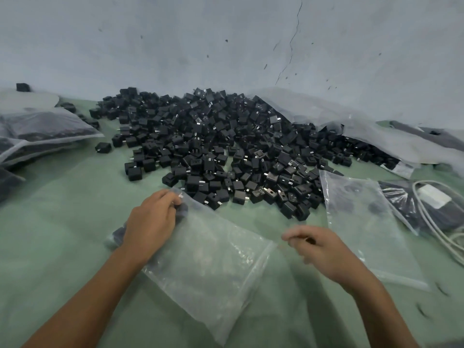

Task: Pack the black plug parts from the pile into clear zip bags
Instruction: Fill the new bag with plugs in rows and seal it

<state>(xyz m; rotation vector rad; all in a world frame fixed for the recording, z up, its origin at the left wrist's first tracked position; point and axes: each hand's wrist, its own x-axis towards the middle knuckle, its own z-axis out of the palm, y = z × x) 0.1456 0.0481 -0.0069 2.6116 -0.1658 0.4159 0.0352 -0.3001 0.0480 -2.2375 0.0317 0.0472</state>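
Note:
A big pile of black plug parts [226, 146] covers the middle of the green surface. In front of it lies a clear zip bag [213, 267]. My left hand [150, 222] grips that bag's upper left corner, and a few black parts show dark under and beside the fingers. To the right of the bag is my right hand [324, 249], blurred, with the fingers curled loosely; I cannot tell whether it holds anything. A second clear zip bag [366, 227] lies flat beyond my right hand.
Filled bags of black parts [42, 131] are stacked at the left. A large torn plastic sack [376, 136] spills parts at the right by the wall. A bag with a white cable [437, 214] sits at the right edge. The green surface [62, 234] is bare at the near left.

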